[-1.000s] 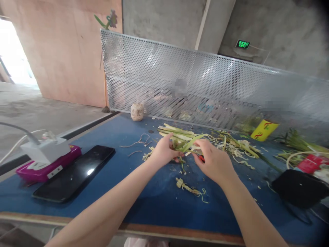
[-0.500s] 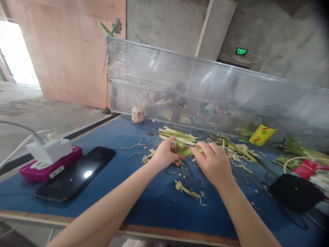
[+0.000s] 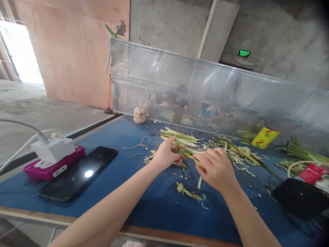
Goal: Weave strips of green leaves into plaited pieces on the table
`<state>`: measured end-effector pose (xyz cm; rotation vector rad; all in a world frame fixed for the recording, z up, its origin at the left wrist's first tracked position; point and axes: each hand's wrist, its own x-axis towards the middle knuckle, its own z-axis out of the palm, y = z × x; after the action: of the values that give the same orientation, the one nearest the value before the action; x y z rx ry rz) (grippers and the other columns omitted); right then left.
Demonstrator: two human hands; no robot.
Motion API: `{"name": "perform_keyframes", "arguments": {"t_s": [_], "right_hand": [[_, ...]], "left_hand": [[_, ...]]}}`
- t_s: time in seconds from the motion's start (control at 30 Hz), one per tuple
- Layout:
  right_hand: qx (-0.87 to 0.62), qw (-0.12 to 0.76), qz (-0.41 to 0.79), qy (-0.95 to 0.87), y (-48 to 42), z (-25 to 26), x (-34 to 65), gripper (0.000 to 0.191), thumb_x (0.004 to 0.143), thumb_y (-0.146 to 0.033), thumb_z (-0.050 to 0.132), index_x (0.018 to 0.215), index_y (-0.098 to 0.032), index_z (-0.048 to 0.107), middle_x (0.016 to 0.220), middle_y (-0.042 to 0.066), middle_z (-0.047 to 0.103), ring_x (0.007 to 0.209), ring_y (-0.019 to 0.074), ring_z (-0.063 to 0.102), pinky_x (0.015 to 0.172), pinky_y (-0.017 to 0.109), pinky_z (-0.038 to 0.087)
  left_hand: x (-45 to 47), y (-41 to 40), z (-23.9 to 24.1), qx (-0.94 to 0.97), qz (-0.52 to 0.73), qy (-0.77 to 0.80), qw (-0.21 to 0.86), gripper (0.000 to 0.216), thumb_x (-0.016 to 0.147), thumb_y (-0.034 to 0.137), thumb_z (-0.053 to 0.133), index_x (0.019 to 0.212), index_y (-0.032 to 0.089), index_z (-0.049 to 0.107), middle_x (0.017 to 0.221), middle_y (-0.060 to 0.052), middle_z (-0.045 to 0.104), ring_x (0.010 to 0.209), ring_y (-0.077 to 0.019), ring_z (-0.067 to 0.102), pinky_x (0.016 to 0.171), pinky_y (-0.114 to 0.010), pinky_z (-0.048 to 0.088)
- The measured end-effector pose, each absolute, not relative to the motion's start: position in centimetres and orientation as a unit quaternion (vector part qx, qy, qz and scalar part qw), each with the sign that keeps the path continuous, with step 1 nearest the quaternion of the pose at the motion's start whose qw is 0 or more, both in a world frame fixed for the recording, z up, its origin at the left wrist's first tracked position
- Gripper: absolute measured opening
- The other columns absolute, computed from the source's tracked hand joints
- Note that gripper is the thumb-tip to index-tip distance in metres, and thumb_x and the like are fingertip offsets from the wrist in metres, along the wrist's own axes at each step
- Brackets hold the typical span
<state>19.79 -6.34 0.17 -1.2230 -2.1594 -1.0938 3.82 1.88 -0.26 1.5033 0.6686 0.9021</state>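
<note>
My left hand (image 3: 166, 153) pinches one end of a green plant strip (image 3: 189, 153) between thumb and fingers. My right hand (image 3: 217, 168) is closed round the strip's other end, so it stretches between both hands above the table. A short pale piece (image 3: 199, 182) shows just below my right fingers; whether it is attached I cannot tell. Behind my hands lies a bundle of pale green strips (image 3: 181, 136). Closer to the front edge is a knotted, curled scrap (image 3: 191, 193). Peeled shreds (image 3: 239, 153) are heaped to the right.
On the blue table (image 3: 151, 202), a black phone (image 3: 78, 175) lies left beside a magenta power strip (image 3: 55, 164) with a white charger. String (image 3: 140, 143), a tape roll (image 3: 140, 115), a yellow packet (image 3: 265, 138) and a black object (image 3: 300, 198) lie around. A perforated metal screen (image 3: 164, 75) stands behind.
My right hand has shifted slightly right and down, its fingers curling more tightly on the strip. The pale piece now shows beneath it. My left hand keeps its pinch.
</note>
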Motion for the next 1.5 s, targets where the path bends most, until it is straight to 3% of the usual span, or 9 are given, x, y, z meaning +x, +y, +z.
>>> {"name": "perform_keyframes", "arguments": {"t_s": [0.17, 0.33, 0.53, 0.73, 0.87, 1.03, 1.2, 1.33, 1.5], "right_hand": [[-0.496, 0.301, -0.221, -0.784, -6.1, -0.5, 20.2, 0.019, 0.078, -0.017, 0.046, 0.092, -0.019, 0.058, 0.080, 0.004, 0.067, 0.072, 0.0163, 0.061, 0.065, 0.029, 0.045], [-0.509, 0.230, -0.273, -0.783, -5.6, -0.5, 21.3, 0.025, 0.075, -0.010, 0.047, 0.093, -0.019, 0.062, 0.101, 0.007, 0.065, 0.095, 0.0221, 0.056, 0.078, 0.037, 0.045], [-0.529, 0.158, -0.297, -0.779, -5.2, -0.5, 22.4, 0.033, 0.074, -0.008, 0.052, 0.101, -0.024, 0.062, 0.113, 0.004, 0.060, 0.103, 0.0233, 0.050, 0.082, 0.040, 0.041], [-0.503, 0.170, -0.297, -0.794, -5.3, -0.2, 21.9, 0.029, 0.080, -0.020, 0.051, 0.108, -0.022, 0.057, 0.108, 0.006, 0.062, 0.098, 0.0219, 0.053, 0.078, 0.038, 0.041], [-0.490, 0.206, -0.282, -0.799, -5.4, 0.1, 21.5, 0.034, 0.084, -0.026, 0.048, 0.117, -0.017, 0.049, 0.097, 0.007, 0.065, 0.089, 0.0197, 0.057, 0.076, 0.036, 0.042], [-0.448, 0.237, -0.289, -0.812, -5.6, 0.1, 21.1, 0.018, 0.086, -0.020, 0.043, 0.098, -0.018, 0.057, 0.086, 0.005, 0.066, 0.081, 0.0169, 0.058, 0.076, 0.034, 0.042], [-0.460, 0.232, -0.289, -0.807, -5.6, 0.0, 21.2, 0.017, 0.086, -0.019, 0.043, 0.097, -0.017, 0.056, 0.085, 0.006, 0.065, 0.080, 0.0174, 0.058, 0.074, 0.032, 0.042], [-0.489, 0.234, -0.287, -0.790, -5.8, 0.1, 21.2, 0.013, 0.085, -0.024, 0.045, 0.084, -0.017, 0.056, 0.072, 0.005, 0.062, 0.068, 0.0173, 0.056, 0.065, 0.030, 0.041], [-0.524, 0.266, -0.119, -0.800, -6.1, 0.2, 20.2, 0.015, 0.081, -0.026, 0.047, 0.069, -0.020, 0.054, 0.057, -0.002, 0.056, 0.053, 0.0117, 0.052, 0.053, 0.024, 0.041]], "left_hand": [[3.7, 1.9, -0.2, 0.652, 0.388, 0.301, 0.578, 0.089, 0.058, 0.002, 0.065, 0.134, 0.008, 0.020, 0.084, -0.008, 0.067, 0.042, -0.0087, 0.054, 0.042, -0.023, 0.046], [3.7, 1.4, 0.3, 0.642, 0.368, 0.295, 0.604, 0.082, 0.058, 0.004, 0.069, 0.129, 0.007, 0.029, 0.069, -0.003, 0.066, 0.043, -0.0092, 0.055, 0.045, -0.023, 0.045], [3.7, 0.9, 1.0, 0.624, 0.321, 0.235, 0.673, 0.040, 0.063, 0.008, 0.067, 0.101, 0.011, 0.054, 0.094, -0.009, 0.064, 0.066, -0.0112, 0.062, 0.046, -0.016, 0.043], [3.6, 1.0, 1.3, 0.616, 0.351, 0.274, 0.650, 0.022, 0.071, 0.011, 0.062, 0.092, 0.011, 0.056, 0.080, -0.004, 0.064, 0.043, -0.0012, 0.048, 0.044, -0.016, 0.041], [3.6, 1.1, 1.2, 0.612, 0.362, 0.283, 0.644, 0.024, 0.068, 0.008, 0.063, 0.090, 0.011, 0.056, 0.080, -0.003, 0.064, 0.040, -0.0012, 0.046, 0.043, -0.017, 0.040], [3.6, 1.3, 0.8, 0.613, 0.356, 0.300, 0.638, 0.026, 0.068, 0.017, 0.066, 0.092, 0.012, 0.055, 0.072, -0.001, 0.063, 0.039, -0.0027, 0.047, 0.045, -0.019, 0.042], [3.7, 1.2, 0.8, 0.607, 0.362, 0.285, 0.647, 0.036, 0.064, 0.009, 0.067, 0.097, 0.010, 0.053, 0.083, -0.004, 0.064, 0.047, -0.0036, 0.050, 0.046, -0.019, 0.043], [3.6, 1.4, 0.8, 0.627, 0.385, 0.308, 0.603, 0.047, 0.064, 0.011, 0.068, 0.106, 0.007, 0.049, 0.064, 0.003, 0.059, 0.039, -0.0037, 0.045, 0.045, -0.021, 0.041], [3.7, 2.0, -0.2, 0.646, 0.399, 0.341, 0.554, 0.077, 0.055, 0.018, 0.074, 0.121, 0.007, 0.037, 0.057, 0.007, 0.055, 0.038, -0.0066, 0.048, 0.044, -0.022, 0.040]]}}
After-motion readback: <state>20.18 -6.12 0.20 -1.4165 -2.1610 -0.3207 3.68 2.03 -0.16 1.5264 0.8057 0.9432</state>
